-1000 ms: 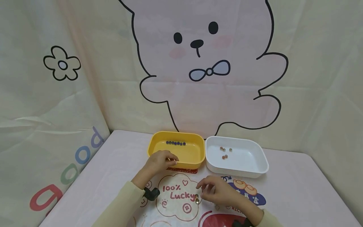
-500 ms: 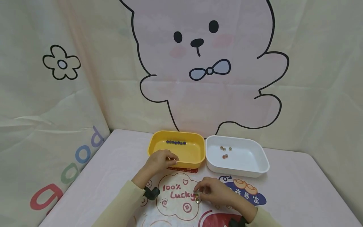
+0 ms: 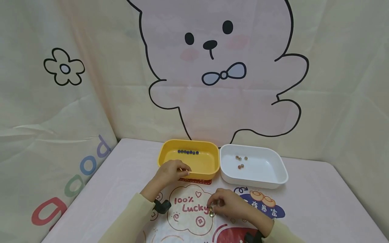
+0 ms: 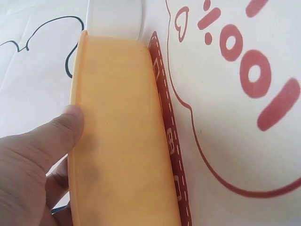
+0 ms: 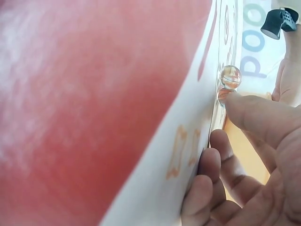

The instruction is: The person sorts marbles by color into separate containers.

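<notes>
My left hand (image 3: 172, 170) grips the near rim of a yellow tray (image 3: 208, 162), with the thumb (image 4: 63, 129) on the outer wall and the fingers over the inside. Several dark blue marbles (image 3: 188, 152) stand in a row in that tray. Over the printed cloth, my right hand (image 3: 231, 203) pinches a glass marble with an orange swirl (image 5: 224, 96) between thumb and index finger; the index fingertip is hidden behind the thumb in the right wrist view. A second clear marble (image 5: 230, 76) lies right beside it. The other right fingers are curled toward the cloth.
A white tray (image 3: 264, 168) stands against the yellow tray's right side, with several orange-tinted marbles (image 3: 240, 166) on its floor. Behind both trays rises a cloth backdrop (image 3: 209, 111) with a bear drawing. A black wrist mount (image 3: 162, 207) sits on the left wrist.
My right hand has shifted slightly left, and its index finger and thumb have come together on the upper of the two marbles. The left hand keeps its grip on the yellow tray.
</notes>
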### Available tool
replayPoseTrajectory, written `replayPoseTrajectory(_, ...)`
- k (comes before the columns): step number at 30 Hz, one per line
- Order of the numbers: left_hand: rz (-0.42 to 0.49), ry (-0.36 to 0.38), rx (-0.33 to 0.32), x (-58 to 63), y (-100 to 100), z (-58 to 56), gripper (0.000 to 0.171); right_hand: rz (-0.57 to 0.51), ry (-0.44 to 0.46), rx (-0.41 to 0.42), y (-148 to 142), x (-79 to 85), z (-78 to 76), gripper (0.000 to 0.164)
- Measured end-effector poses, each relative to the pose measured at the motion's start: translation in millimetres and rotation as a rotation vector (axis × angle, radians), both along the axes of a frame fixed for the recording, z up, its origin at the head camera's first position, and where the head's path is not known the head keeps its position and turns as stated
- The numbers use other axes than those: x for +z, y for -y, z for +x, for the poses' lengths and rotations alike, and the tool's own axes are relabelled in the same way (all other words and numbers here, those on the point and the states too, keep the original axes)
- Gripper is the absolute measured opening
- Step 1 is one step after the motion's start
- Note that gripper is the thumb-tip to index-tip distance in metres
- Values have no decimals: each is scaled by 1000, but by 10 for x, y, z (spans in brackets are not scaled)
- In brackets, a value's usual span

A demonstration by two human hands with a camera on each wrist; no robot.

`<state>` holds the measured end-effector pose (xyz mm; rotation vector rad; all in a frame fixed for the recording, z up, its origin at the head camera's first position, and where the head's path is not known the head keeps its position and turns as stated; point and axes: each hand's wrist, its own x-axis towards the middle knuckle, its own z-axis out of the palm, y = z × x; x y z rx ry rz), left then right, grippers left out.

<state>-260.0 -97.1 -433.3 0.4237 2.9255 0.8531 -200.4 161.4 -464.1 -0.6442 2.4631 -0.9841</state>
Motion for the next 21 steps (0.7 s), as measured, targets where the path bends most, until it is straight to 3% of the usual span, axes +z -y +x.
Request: replayPoseTrajectory(21, 11, 6, 1, 2, 5, 7, 13, 12, -55, 22, 8, -23, -9, 6)
